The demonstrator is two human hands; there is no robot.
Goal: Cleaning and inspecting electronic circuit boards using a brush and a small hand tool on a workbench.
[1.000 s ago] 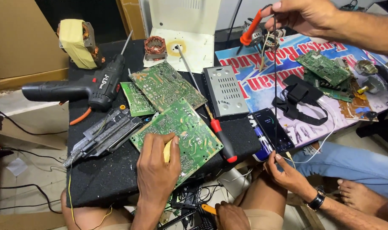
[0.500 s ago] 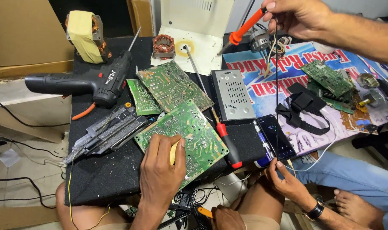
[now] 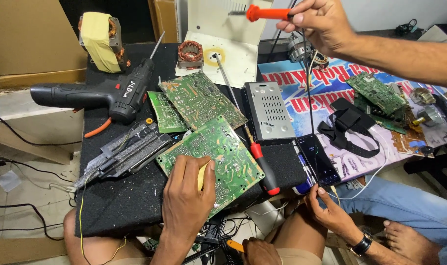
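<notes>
Left hand (image 3: 186,196) rests flat, fingers together, on green circuit board (image 3: 211,157) lying on black mat (image 3: 125,201). Board looks light, stiff, fragile; better hold by edges. Right hand (image 3: 257,251) is mostly hidden.

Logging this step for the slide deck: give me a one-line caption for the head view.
Left hand holds a yellow tool on a green circuit board beside a red screwdriver and black drill.
</notes>
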